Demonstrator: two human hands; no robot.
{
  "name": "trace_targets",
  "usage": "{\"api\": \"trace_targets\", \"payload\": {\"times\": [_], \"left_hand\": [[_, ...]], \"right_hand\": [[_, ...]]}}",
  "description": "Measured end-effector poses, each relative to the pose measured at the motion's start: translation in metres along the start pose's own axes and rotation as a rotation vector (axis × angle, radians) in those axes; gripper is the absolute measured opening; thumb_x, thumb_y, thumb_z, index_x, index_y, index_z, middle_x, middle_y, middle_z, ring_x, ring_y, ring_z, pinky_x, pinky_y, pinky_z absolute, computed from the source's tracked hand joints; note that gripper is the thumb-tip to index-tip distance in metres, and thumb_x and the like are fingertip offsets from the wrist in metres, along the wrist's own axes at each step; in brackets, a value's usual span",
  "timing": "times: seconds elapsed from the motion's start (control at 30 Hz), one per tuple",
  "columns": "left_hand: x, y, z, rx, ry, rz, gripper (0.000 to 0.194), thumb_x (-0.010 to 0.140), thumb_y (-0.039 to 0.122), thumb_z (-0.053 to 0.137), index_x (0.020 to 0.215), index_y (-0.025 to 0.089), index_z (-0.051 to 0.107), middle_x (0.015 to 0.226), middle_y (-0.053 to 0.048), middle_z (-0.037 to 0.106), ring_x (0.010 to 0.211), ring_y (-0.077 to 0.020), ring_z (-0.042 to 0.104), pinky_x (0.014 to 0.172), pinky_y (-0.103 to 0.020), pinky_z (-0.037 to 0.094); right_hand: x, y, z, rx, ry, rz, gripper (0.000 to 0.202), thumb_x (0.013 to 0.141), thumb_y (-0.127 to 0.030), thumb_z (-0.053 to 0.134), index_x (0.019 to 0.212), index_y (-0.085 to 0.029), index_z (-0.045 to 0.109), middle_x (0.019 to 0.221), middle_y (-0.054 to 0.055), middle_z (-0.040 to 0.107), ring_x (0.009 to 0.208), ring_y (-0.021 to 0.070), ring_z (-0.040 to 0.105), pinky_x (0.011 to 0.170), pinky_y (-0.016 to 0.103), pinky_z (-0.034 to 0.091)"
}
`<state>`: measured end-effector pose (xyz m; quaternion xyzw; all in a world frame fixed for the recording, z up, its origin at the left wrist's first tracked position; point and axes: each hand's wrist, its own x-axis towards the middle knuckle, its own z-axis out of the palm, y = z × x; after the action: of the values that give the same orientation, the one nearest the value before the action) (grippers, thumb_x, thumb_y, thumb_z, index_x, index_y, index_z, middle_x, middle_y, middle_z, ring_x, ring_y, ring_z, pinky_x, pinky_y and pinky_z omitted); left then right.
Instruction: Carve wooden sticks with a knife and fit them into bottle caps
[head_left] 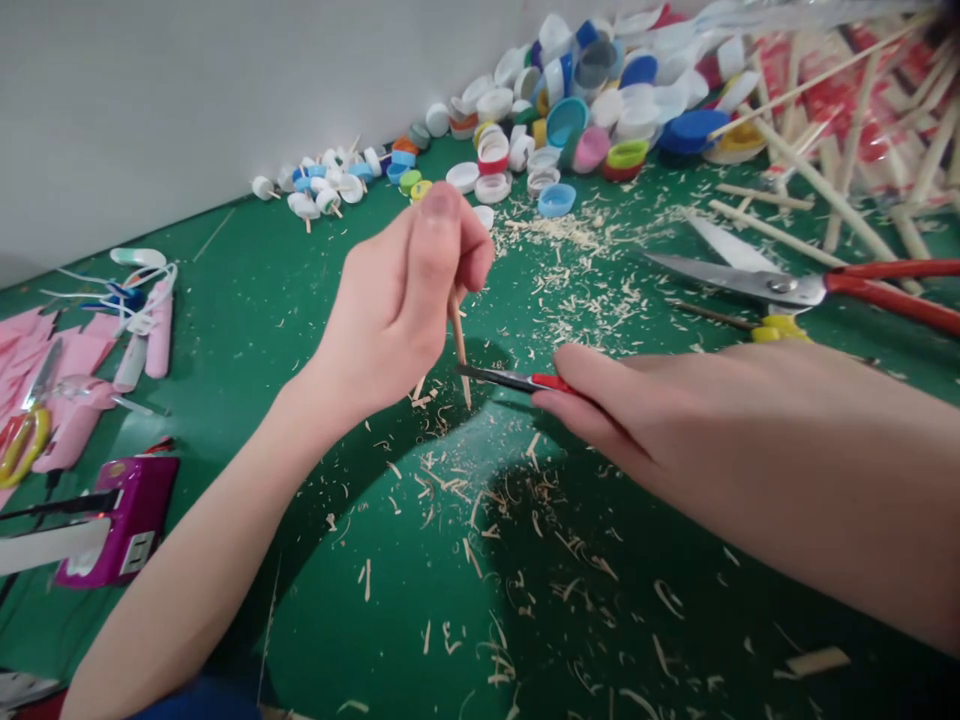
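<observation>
My left hand (416, 285) is closed around a thin wooden stick (461, 350), which points down toward the green tabletop and tapers at its lower end. In my right hand (630, 400) is a small knife with a red handle (551, 383); the fingers hide most of that handle. The dark, narrow blade (495, 377) lies against the stick near its tip. Pale wood shavings (450, 480) are scattered on the table beneath and around both hands.
Many plastic bottle caps (568, 122) are heaped along the wall. Large red-handled scissors (780, 285) lie open at right, near loose wooden sticks (817, 185). On the left are a purple box (139, 520), yellow-handled scissors (30, 440) and pink glue-gun-like items (159, 325) with cords.
</observation>
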<state>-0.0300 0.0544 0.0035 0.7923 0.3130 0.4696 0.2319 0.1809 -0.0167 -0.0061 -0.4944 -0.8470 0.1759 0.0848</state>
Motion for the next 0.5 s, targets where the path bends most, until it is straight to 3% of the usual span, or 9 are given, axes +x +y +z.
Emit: {"api": "trace_targets", "payload": {"times": [0.2, 0.37, 0.5], "left_hand": [[0.0017, 0.0091, -0.0029, 0.001, -0.011, -0.093, 0.056, 0.099, 0.055, 0.043, 0.059, 0.02, 0.058, 0.054, 0.001, 0.051, 0.041, -0.0068, 0.041, 0.05, -0.029, 0.041], [0.0014, 0.0075, -0.0014, -0.053, -0.003, 0.008, 0.06, 0.102, 0.052, 0.039, 0.053, 0.02, 0.054, 0.051, 0.0, 0.049, 0.041, -0.008, 0.043, 0.043, -0.028, 0.038], [0.0017, 0.0024, 0.0019, -0.103, 0.027, -0.006, 0.057, 0.1, 0.05, 0.043, 0.051, 0.021, 0.047, 0.053, 0.0, 0.047, 0.041, -0.0088, 0.042, 0.044, -0.03, 0.038]], "right_hand": [[0.007, -0.0006, 0.0056, -0.175, -0.231, -0.012, 0.047, 0.101, -0.052, 0.018, 0.097, -0.025, 0.055, 0.058, 0.003, 0.057, 0.041, 0.0154, 0.026, 0.045, 0.029, 0.014], [0.0053, 0.0, 0.0062, -0.289, -0.027, -0.103, 0.05, 0.102, -0.052, 0.013, 0.09, -0.024, 0.053, 0.048, -0.001, 0.045, 0.037, 0.0146, 0.018, 0.041, 0.029, 0.01], [-0.0008, 0.001, 0.0095, -0.319, -0.004, -0.171, 0.037, 0.104, -0.041, 0.023, 0.087, -0.024, 0.051, 0.049, -0.002, 0.044, 0.035, 0.0141, 0.027, 0.042, 0.028, 0.011]]}}
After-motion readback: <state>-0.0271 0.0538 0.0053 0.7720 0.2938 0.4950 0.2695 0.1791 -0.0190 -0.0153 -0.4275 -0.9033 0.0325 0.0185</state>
